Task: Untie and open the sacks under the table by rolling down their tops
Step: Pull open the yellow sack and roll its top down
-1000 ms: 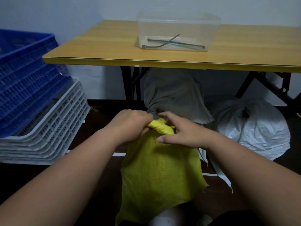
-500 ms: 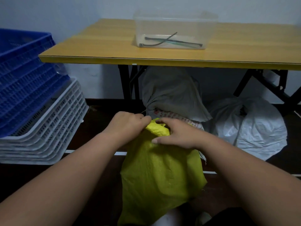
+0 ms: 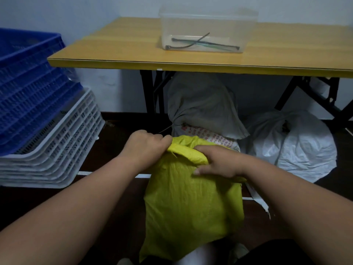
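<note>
- Head view, hands: the left hand (image 3: 146, 145) was closed in a fist on the bunched top edge of the yellow sack (image 3: 193, 203), its knuckles facing the camera and its fingers curled round the fabric.
- The right hand (image 3: 219, 161) gripped the same rolled yellow rim from the other side, fingers curled over the fold and the thumb lying along the sack's front.
- The two hands sat close together at the sack's mouth, not touching, with a short stretch of rolled fabric between them.
- Head view, task objects: the yellow sack stood on the floor in front of the desk (image 3: 133, 46), nearest the camera.
- A grey sack (image 3: 202, 104) stood under the desk just behind it, its neck bunched low on the left side.
- A white sack (image 3: 298, 148) lay under the desk to the right.
- Head view, surroundings: a clear plastic box (image 3: 208, 29) holding dark cable ties (image 3: 200, 44) rested on the desk.
- Blue crates (image 3: 28, 83) sat on stacked white crates (image 3: 57, 150) at the left.
</note>
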